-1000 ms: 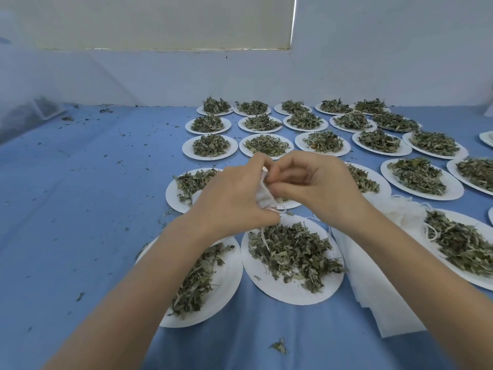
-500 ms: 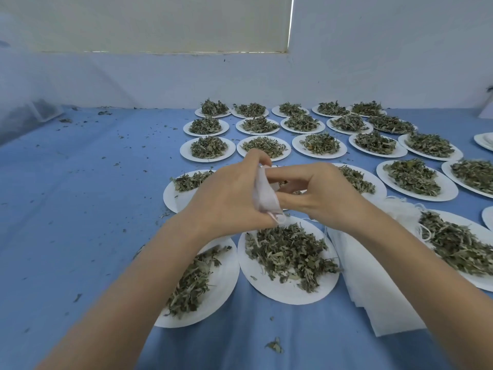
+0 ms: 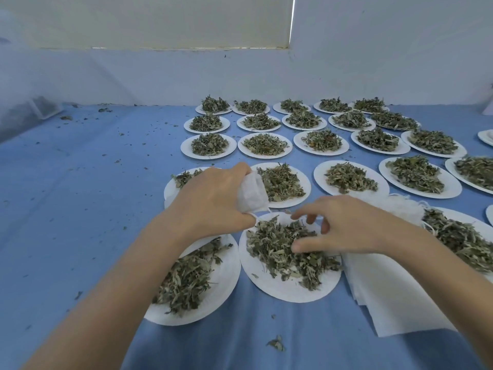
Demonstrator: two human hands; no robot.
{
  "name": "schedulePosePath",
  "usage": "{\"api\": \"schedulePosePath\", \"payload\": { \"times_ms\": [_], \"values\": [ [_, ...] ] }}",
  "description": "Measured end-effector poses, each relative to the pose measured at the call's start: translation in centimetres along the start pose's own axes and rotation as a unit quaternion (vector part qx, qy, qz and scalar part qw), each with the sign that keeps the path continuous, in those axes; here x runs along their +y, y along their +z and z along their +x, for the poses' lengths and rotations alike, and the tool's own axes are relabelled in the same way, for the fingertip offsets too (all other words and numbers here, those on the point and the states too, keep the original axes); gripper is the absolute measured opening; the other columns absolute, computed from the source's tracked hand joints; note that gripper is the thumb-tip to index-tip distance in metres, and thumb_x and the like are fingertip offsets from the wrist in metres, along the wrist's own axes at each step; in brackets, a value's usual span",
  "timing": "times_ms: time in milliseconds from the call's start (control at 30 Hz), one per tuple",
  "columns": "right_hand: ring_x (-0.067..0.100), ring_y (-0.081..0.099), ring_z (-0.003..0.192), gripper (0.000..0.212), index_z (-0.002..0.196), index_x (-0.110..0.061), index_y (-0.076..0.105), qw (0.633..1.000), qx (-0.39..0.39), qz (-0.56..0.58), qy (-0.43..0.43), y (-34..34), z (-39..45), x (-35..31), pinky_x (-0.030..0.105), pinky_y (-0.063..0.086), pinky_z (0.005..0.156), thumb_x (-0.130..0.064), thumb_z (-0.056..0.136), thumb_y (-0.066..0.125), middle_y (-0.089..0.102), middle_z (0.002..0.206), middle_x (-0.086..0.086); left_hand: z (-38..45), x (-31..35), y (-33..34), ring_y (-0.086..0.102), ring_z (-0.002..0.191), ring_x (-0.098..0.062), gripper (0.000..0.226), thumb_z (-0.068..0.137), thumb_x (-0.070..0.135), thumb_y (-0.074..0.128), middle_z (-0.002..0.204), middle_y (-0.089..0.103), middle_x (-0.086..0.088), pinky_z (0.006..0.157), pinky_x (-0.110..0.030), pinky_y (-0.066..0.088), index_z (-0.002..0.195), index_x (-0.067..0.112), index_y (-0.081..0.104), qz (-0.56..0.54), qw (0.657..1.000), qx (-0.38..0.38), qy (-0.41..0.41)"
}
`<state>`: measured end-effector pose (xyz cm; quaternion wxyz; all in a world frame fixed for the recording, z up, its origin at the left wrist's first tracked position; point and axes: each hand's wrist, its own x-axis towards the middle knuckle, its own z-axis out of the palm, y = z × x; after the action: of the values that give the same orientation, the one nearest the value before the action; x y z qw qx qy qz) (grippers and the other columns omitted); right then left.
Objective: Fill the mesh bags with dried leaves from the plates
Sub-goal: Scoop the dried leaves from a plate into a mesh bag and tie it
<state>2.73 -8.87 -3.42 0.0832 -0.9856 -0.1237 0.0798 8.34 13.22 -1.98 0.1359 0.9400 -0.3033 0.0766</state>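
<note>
The left hand grips a white mesh bag just above the near plate, while the right hand, fingers loosely spread, reaches into the dried leaves heaped there, beside the bag.

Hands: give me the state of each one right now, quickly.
Left hand: holding the white mesh bag.
Right hand: open, fingers spread over the leaves, gripping nothing.
</note>
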Motion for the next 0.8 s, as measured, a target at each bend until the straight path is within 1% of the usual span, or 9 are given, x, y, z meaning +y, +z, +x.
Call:
{"api": "schedulePosePath", "payload": {
  "times_ms": [67,133,200,267,367,467,600,700,800],
  "values": [
    [-0.012,0.044,0.066,0.066,0.125,-0.041,0.051,0.999,-0.035,-0.017,0.007,0.6,0.0,0.2,0.009,0.034,0.060,-0.073,0.067,0.060,0.057,0.098,-0.017,0.0,0.3,0.2,0.052,0.071,-0.019,0.043,0.067,0.038,0.068,0.077,0.055,0.003,0.057,-0.034,0.045,0.098,0.025,0.041,0.003,1.000,-0.007,0.007],
    [-0.010,0.045,0.065,0.056,0.123,-0.038,0.056,0.999,-0.031,-0.013,0.007,0.8,0.2,0.1,0.007,0.034,0.058,-0.061,0.073,0.067,0.056,0.086,-0.020,0.0,0.5,0.4,0.053,0.073,-0.020,0.045,0.067,0.037,0.067,0.078,0.055,0.003,0.060,-0.036,0.048,0.101,0.024,0.042,0.000,1.000,-0.014,0.016],
    [-0.006,0.049,0.066,0.039,0.115,-0.033,0.064,1.000,-0.009,-0.007,0.001,0.7,0.3,0.0,0.006,0.038,0.058,-0.048,0.079,0.069,0.057,0.080,-0.020,0.1,0.7,0.6,0.053,0.075,-0.020,0.048,0.067,0.038,0.068,0.079,0.055,0.004,0.061,-0.035,0.047,0.105,0.024,0.042,0.005,0.999,-0.021,0.024],
    [-0.005,0.056,0.066,0.024,0.103,-0.029,0.071,0.999,0.025,0.028,-0.011,0.3,0.1,0.0,0.006,0.043,0.063,-0.039,0.081,0.070,0.067,0.082,-0.016,0.2,0.8,0.7,0.052,0.074,-0.019,0.050,0.067,0.039,0.068,0.078,0.053,0.006,0.058,-0.032,0.044,0.106,0.025,0.041,0.015,0.999,-0.025,0.028],
    [-0.003,0.062,0.070,0.013,0.091,-0.028,0.075,0.990,0.080,0.112,-0.028,-0.8,-0.5,0.1,0.014,0.050,0.067,-0.033,0.079,0.072,0.071,0.078,-0.013,0.2,0.9,0.8,0.051,0.075,-0.020,0.052,0.066,0.039,0.069,0.078,0.053,0.006,0.056,-0.029,0.041,0.108,0.024,0.041,0.022,0.999,-0.032,0.029],
    [-0.005,0.061,0.072,0.010,0.088,-0.030,0.074,0.974,0.154,0.160,-0.050,-1.8,-0.9,-0.2,0.007,0.044,0.065,-0.030,0.079,0.071,0.069,0.077,-0.014,0.3,1.2,0.9,0.051,0.076,-0.020,0.055,0.066,0.038,0.067,0.077,0.051,0.007,0.055,-0.029,0.040,0.113,0.022,0.042,0.025,0.998,-0.039,0.034],
    [-0.002,0.060,0.075,0.014,0.086,-0.034,0.070,0.946,0.233,0.211,-0.077,-2.3,-0.7,-1.1,0.006,0.044,0.067,-0.023,0.079,0.072,0.067,0.080,-0.015,0.5,1.6,1.1,0.051,0.076,-0.020,0.056,0.066,0.039,0.065,0.077,0.050,0.006,0.054,-0.029,0.039,0.114,0.020,0.043,0.031,0.998,-0.035,0.046],
    [0.001,0.062,0.074,0.019,0.086,-0.038,0.069,0.944,0.231,0.214,-0.096,-2.1,-0.3,-2.0,0.010,0.047,0.069,-0.024,0.076,0.075,0.070,0.081,-0.013,0.5,1.8,1.3,0.047,0.067,-0.015,0.047,0.063,0.045,0.060,0.072,0.047,0.009,0.048,-0.026,0.032,0.101,0.023,0.043,0.011,0.998,-0.023,0.051],
    [-0.006,0.063,0.072,0.025,0.093,-0.028,0.074,0.935,0.250,0.226,-0.112,-1.6,0.3,-2.9,0.006,0.046,0.069,-0.017,0.072,0.080,0.069,0.076,-0.015,0.4,2.1,1.4,0.042,0.060,-0.007,0.035,0.064,0.047,0.058,0.066,0.043,0.013,0.048,-0.025,0.029,0.085,0.027,0.039,-0.023,0.998,-0.010,0.061]
  ]
}}
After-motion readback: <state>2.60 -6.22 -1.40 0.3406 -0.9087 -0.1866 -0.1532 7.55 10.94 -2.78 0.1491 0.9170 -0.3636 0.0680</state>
